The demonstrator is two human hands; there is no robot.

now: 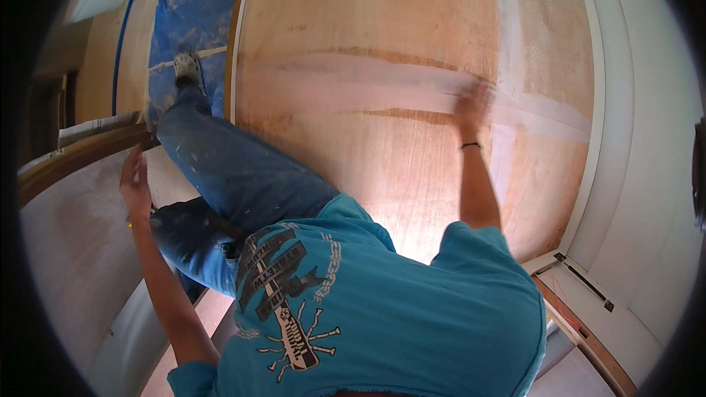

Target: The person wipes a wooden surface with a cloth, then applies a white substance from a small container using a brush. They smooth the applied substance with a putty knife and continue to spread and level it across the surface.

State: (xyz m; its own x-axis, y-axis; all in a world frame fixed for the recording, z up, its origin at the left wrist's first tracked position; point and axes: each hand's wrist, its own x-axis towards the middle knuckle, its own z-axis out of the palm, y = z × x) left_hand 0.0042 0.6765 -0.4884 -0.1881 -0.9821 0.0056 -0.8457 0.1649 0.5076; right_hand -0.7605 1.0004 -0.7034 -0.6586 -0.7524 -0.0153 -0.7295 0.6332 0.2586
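Note:
My right hand (472, 106), blurred by motion, is at a pale band of filler (346, 87) that runs across a large plywood panel (360, 7). It is near where this band meets a second whitish strip (507, 22). A thin dark band circles that wrist. The blur hides whether anything is under the fingers. My left hand (135, 187) is raised beside my bent knee, near a brown wooden edge (81, 154). Its fingers stretch upward, and I see nothing held in it.
My foot in a speckled clog (187, 70) rests on blue floor sheeting (193, 11) beside the panel's edge. White trim (609, 66) borders the panel on the right. At lower right are a small black strut (588, 288) and thin red wires (562, 301).

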